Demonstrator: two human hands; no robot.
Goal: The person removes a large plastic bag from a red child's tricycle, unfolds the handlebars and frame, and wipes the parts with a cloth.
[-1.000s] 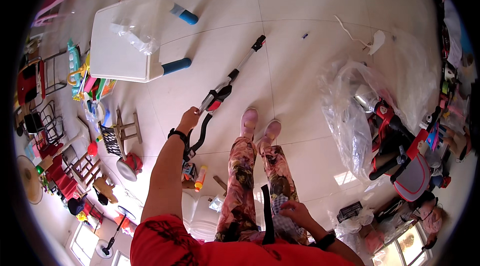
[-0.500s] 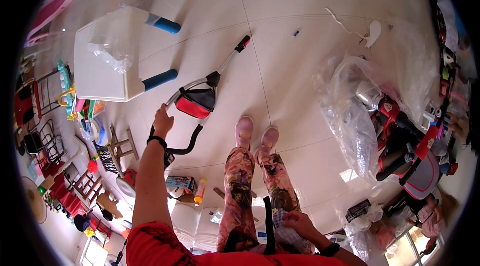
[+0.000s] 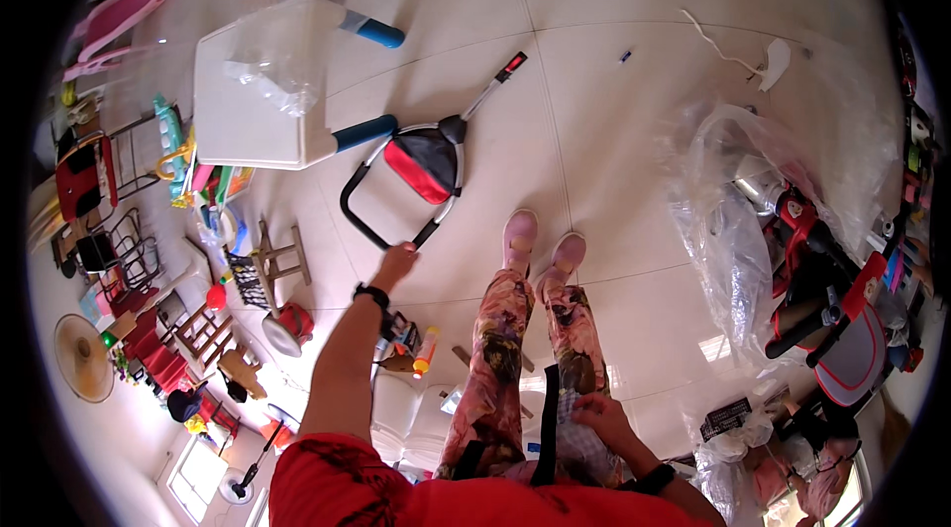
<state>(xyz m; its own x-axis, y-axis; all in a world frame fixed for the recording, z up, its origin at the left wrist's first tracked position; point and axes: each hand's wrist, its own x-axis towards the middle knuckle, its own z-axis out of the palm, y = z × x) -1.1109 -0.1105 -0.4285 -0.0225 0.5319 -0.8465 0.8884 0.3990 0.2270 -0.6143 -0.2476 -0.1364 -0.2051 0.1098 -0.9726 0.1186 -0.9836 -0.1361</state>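
My left hand point(image 3: 398, 267) is closed round the lower end of the black padded grip of a U-shaped metal push handle point(image 3: 349, 198). A small red and black bag point(image 3: 424, 165) hangs within its frame, and a straight silver stem with a black and red tip points away to the upper right. The handle looks to be just above or on the tiled floor; I cannot tell which. My right hand point(image 3: 602, 420) is by my right thigh, fingers curled against a plaid cloth point(image 3: 573, 433); whatever they pinch is hidden.
A white plastic table point(image 3: 260, 96) with blue legs lies on its side at the upper left. To the right, a red and black stroller-like frame point(image 3: 827, 294) sits among clear plastic wrap point(image 3: 728, 250). Wooden stools point(image 3: 282, 260) and an orange-yellow bottle point(image 3: 426, 352) are at the left.
My left hand has shifted from the silver tube to the black grip, and the push handle has turned, its U-shaped end now toward the left. The whole view has shifted slightly. My right hand stays by the thigh.
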